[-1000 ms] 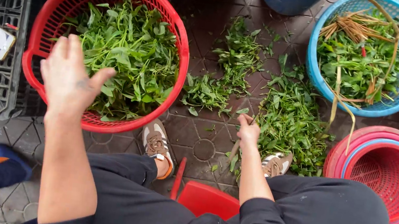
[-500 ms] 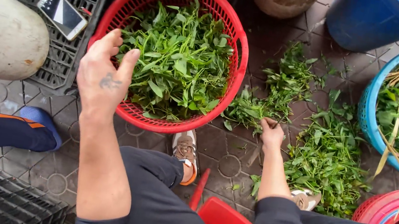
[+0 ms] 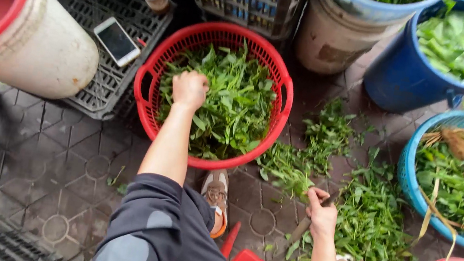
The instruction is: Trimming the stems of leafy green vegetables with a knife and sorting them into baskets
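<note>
Leafy greens point(image 3: 236, 103) are filling the red basket point(image 3: 279, 88), where the left hand point(image 3: 189, 88) is resting closed among them. The right hand point(image 3: 322, 210) is gripping a stem bunch point(image 3: 298, 229) beside loose greens point(image 3: 372, 227) lying on the paved floor point(image 3: 61, 153). Beyond the right hand a blue basket point(image 3: 405, 170) is holding more leaves.

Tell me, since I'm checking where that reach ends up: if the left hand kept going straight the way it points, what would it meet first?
The left hand points into the red basket. It would likely meet the leafy greens piled inside first, though depth is unclear.
</note>
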